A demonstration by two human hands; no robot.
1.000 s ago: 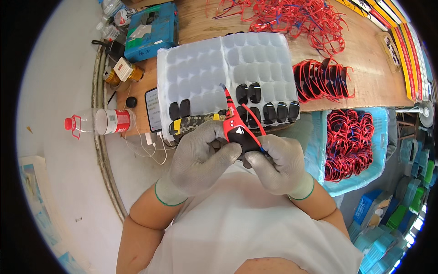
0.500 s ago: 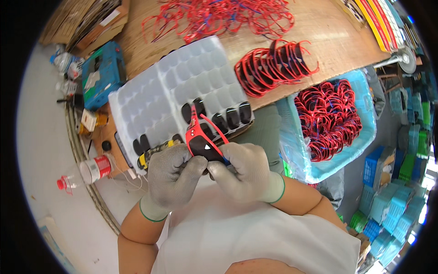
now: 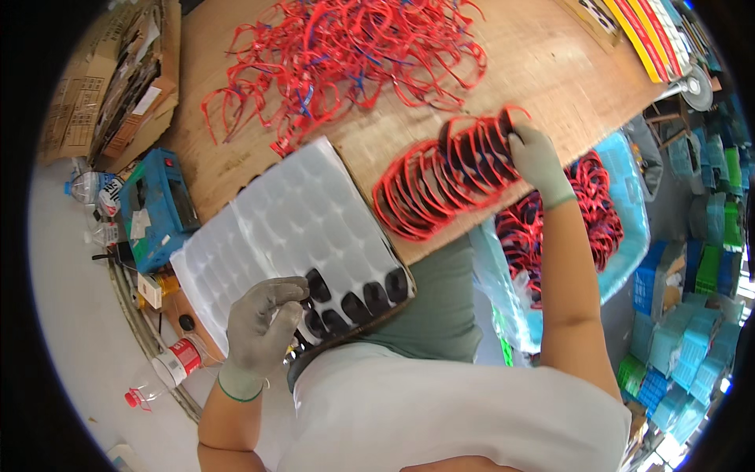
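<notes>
Two grey-gloved hands in view here. The right hand [image 3: 543, 165] is at the far right end of one row of red-framed, dark-lensed sunglasses [image 3: 440, 177] on the wooden tabletop [image 3: 543, 71]. Its fingers are bent against the last pair, but their tips are hidden, so can't tell if they're really gripping it. The left hand [image 3: 263, 326] hangs over the lower edge of one white, many-pocketed tray [image 3: 291, 204], fingers curled toward the thumb; can't tell if there's anything in them.

I count at least six loose black lenses [image 3: 376, 297] in the tray, and the left hand may cover more. The row is ten pairs minimum, too overlapped and blurry for a proper tally. One tangled heap of red and blue strips [image 3: 354, 55] is uncountable and cut off up top. One light-blue plastic basket [image 3: 633, 212] of red-framed pairs is partly behind the right forearm.
</notes>
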